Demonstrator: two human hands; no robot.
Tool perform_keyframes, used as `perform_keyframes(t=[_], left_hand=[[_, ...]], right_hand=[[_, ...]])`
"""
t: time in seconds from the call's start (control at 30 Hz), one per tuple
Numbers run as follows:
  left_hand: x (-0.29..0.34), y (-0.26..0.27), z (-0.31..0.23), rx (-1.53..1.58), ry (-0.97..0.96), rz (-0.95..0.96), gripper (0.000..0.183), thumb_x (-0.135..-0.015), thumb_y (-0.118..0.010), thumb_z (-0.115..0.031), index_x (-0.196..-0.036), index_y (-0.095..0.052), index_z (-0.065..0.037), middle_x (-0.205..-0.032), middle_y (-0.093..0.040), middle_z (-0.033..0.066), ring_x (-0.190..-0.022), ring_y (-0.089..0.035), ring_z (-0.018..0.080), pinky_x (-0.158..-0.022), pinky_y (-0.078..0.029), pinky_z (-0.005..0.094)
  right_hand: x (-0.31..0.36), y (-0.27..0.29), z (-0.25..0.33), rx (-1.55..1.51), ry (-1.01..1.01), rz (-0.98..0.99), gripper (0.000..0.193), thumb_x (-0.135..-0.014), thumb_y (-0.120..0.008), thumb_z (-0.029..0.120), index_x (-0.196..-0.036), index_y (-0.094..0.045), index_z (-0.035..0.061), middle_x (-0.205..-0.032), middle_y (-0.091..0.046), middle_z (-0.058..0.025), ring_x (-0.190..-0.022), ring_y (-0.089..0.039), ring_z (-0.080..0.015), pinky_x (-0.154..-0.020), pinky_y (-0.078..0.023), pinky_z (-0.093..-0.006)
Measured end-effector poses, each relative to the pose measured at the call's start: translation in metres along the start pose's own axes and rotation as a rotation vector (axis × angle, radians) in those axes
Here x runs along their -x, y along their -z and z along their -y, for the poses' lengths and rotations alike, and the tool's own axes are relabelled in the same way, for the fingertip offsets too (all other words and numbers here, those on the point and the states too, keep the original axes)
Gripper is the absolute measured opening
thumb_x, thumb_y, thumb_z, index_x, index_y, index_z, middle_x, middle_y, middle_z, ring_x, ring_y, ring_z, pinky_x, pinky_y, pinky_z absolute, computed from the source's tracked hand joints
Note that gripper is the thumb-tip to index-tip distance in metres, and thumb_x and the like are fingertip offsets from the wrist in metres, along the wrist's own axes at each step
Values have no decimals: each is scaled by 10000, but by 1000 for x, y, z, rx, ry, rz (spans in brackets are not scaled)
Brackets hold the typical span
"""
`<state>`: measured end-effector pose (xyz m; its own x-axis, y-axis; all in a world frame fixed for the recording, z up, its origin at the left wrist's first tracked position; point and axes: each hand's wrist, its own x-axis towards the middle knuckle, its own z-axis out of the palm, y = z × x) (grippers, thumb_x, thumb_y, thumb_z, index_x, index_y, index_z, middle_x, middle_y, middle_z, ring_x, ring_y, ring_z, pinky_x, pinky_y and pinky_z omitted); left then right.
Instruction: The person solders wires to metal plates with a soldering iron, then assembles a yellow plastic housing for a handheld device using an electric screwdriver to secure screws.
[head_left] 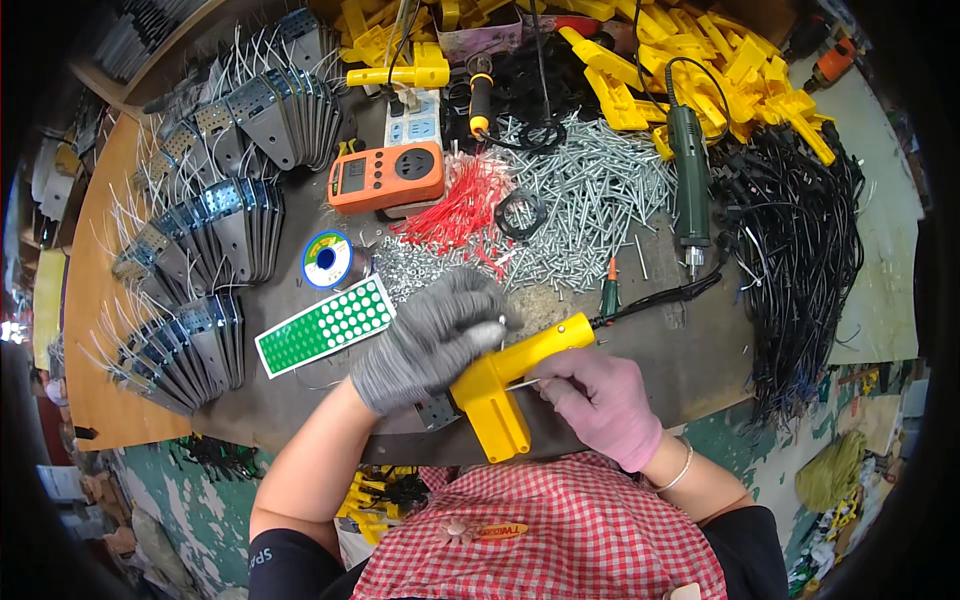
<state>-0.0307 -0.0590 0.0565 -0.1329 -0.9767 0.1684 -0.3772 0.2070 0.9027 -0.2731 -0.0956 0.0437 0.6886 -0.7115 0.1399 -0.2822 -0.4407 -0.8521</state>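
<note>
A yellow plastic housing (488,400) with a tubular handle lies near the front of the bench, tilted in front of me. A black cable (660,297) runs from the handle's end. My left hand (430,340), in a grey glove, is over the housing's left side. Its thumb and fingers are pinched together, and a small pale bit shows at the tips, too small to name. My right hand (605,400), in a pink glove, is at the housing's right side, pinching a thin pale wire (522,384) against it. A metal plate (437,412) lies partly hidden beside the housing.
Screws (590,190), red-tipped wires (455,205) and small nuts (405,270) lie beyond my hands. Around them are an orange meter (387,178), solder spool (328,259), green sticker sheet (325,325), green electric screwdriver (690,170), black cables (790,260), metal plates (240,230) and yellow housings (740,60).
</note>
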Motion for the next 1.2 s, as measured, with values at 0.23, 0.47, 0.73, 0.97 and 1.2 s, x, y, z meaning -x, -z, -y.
perform_keyframes(t=[0.23, 0.47, 0.73, 0.97, 1.2], left_hand=[[16, -41, 3, -644, -220, 22, 408, -752, -691, -60, -1153, -618, -35, -971, -622, 147, -880, -605, 373, -798, -502, 454], [2, -52, 5, -556, -241, -21, 468, -713, -704, -111, -1171, -630, -54, -939, -614, 135, -898, -597, 349, -812, -502, 436], [0, -42, 0, -631, -186, 67, 314, -785, -670, -113, -1096, -649, -71, -925, -619, 143, -864, -571, 360, -782, -470, 460], [-2, -46, -2, -638, -110, 85, 234, -849, -631, -87, -1082, -636, -73, -864, -629, 117, -822, -619, 330, -802, -486, 439], [-7, -48, 7, -298, 48, 29, 160, -880, -684, -193, -919, -645, -43, -850, -647, 140, -790, -594, 360, -702, -488, 467]], right_hand=[[7, -9, -3, -227, -263, -53, 174, -863, -694, 54, -1025, -636, 25, -775, -689, -108, -635, -664, -144, -599, -526, -290], [8, -26, -6, -574, -518, -82, 173, -873, -689, 27, -1031, -622, 5, -791, -709, -80, -641, -638, -82, -567, -504, -267], [29, -35, -9, -88, 26, 1, 218, -916, -660, 98, -1112, -614, 15, -887, -636, -122, -768, -648, -270, -703, -529, -362], [-25, 54, -25, 387, 418, -70, 112, -856, -667, 81, -926, -631, 1, -906, -648, -117, -796, -633, -347, -669, -539, -393], [-109, 136, -131, 434, -384, -611, 754, -782, -746, 210, -1453, -435, 59, -1058, -643, -210, -944, -633, -425, -862, -524, -454]])
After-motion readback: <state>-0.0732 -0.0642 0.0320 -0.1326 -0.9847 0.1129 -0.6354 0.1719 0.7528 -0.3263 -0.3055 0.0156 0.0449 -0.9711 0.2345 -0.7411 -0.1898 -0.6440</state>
